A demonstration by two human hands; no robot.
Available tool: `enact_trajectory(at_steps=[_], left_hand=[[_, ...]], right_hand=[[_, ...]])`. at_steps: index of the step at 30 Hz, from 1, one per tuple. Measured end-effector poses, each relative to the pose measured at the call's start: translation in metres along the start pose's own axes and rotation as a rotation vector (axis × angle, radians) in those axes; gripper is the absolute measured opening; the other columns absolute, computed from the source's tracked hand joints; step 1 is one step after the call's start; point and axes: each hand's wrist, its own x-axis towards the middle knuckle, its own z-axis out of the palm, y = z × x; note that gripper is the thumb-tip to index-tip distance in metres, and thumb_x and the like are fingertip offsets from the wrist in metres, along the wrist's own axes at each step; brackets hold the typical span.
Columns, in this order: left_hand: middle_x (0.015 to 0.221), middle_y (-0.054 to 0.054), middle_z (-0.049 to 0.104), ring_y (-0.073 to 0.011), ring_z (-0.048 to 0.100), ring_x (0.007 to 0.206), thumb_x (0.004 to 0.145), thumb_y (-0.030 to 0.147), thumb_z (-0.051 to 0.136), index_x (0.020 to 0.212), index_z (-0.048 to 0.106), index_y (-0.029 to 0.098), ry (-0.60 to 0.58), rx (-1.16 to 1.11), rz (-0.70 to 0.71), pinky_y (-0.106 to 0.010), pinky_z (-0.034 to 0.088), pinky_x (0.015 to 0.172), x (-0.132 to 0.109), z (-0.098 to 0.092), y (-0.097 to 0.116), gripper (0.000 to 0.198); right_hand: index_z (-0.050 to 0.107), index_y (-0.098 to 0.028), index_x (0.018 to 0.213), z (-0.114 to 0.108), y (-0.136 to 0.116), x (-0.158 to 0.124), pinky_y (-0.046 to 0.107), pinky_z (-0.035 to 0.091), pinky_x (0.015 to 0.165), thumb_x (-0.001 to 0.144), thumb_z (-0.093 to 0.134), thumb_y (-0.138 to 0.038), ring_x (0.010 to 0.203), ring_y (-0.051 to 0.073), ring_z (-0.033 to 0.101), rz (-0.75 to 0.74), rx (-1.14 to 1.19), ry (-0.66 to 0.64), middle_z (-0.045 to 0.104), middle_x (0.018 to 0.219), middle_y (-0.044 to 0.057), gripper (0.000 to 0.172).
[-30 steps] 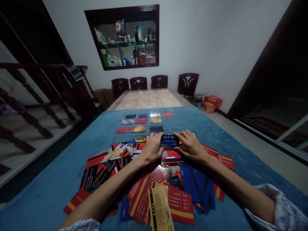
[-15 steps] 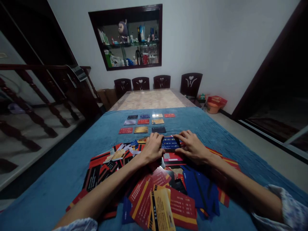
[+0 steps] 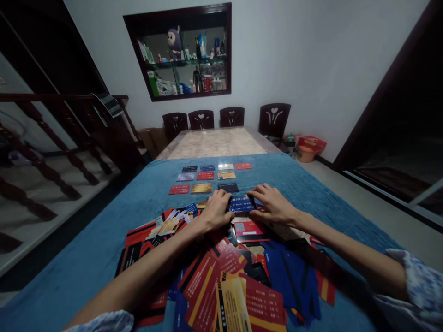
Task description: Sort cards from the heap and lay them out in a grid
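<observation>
Both my hands hold one dark blue card (image 3: 241,204) by its short ends, just above a loose pile of cards (image 3: 221,272) on a blue cloth (image 3: 86,258). My left hand (image 3: 215,211) pinches the card's left end, my right hand (image 3: 273,205) its right end. The pile mixes red, blue, black and yellow cards of different sizes. Beyond the held card, small cards (image 3: 202,176) lie in three neat rows on the cloth. A red card with a white strip (image 3: 248,228) lies face up right under my hands.
Past the cloth the table's marbled top (image 3: 216,143) shows, with several dark chairs (image 3: 228,116) at its far end. A wall cabinet (image 3: 183,53) holds bottles and a toy. A wooden stair railing (image 3: 51,138) runs on the left; a red basin (image 3: 308,146) sits on the floor.
Both hands have carried the dark blue card a little farther from me, toward the rows of cards. The red card with the white strip is more exposed.
</observation>
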Motion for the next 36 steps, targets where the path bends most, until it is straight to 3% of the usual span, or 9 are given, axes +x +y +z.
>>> enact_trajectory(at_steps=[17, 26, 36], left_hand=[[0.118, -0.012, 0.059, -0.0281, 0.050, 0.112, 0.075, 0.022, 0.067, 0.110, 0.063, 0.015, 0.009, 0.097, 0.045, -0.042, 0.046, 0.100, 0.024, -0.018, -0.033, 0.035], [0.127, -0.012, 0.056, -0.0295, 0.047, 0.122, 0.076, 0.024, 0.070, 0.122, 0.060, 0.017, -0.046, 0.152, -0.025, -0.043, 0.045, 0.101, 0.043, -0.030, -0.055, 0.048], [0.124, -0.011, 0.057, -0.0303, 0.046, 0.120, 0.076, 0.024, 0.069, 0.119, 0.062, 0.020, -0.039, 0.171, -0.074, -0.045, 0.043, 0.100, 0.067, -0.034, -0.082, 0.044]], right_hand=[[0.059, -0.019, 0.130, -0.003, -0.001, 0.047, 0.038, 0.040, 0.080, 0.082, 0.066, -0.043, 0.110, 0.031, 0.048, 0.044, -0.013, -0.084, 0.059, 0.122, 0.015, 0.054], [0.060, -0.020, 0.128, 0.001, 0.007, 0.081, 0.041, 0.042, 0.083, 0.082, 0.069, -0.042, 0.111, 0.031, 0.048, 0.032, 0.020, -0.110, 0.058, 0.125, 0.015, 0.052], [0.062, -0.020, 0.125, 0.007, 0.012, 0.121, 0.041, 0.044, 0.086, 0.081, 0.070, -0.043, 0.117, 0.033, 0.048, 0.052, 0.009, -0.115, 0.058, 0.125, 0.015, 0.050]])
